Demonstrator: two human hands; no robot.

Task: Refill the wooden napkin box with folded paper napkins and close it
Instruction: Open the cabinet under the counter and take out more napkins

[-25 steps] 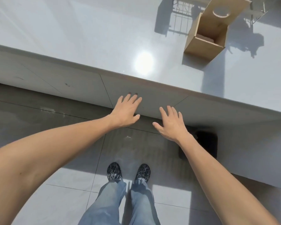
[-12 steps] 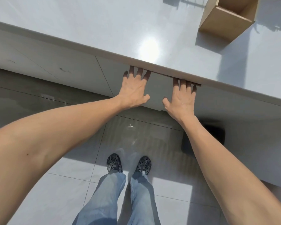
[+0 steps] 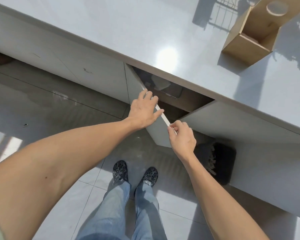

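Note:
The wooden napkin box [image 3: 244, 47] stands open on the grey countertop [image 3: 145, 28] at the far right, its lid with a round hole [image 3: 276, 8] tipped back. Below the counter edge a grey cabinet door [image 3: 160, 131] swings outward toward me. My left hand [image 3: 143, 110] lies over the door's top edge with its fingers curled around it. My right hand [image 3: 182, 137] pinches the same edge lower down, nearer me. Inside the cabinet a pale package [image 3: 164, 86] shows in the dark; I cannot tell whether it holds napkins.
A second door [image 3: 232, 120] to the right is also swung out. A black bin [image 3: 220, 163] stands on the tiled floor under it. My shoes [image 3: 135, 173] are directly below the hands. A wire rack's shadow [image 3: 222, 13] falls on the counter behind the box.
Both hands went from flat against the closed cabinet front, fingertips at its top edge, to gripping the door edge. The door has swung open and the cabinet interior is exposed.

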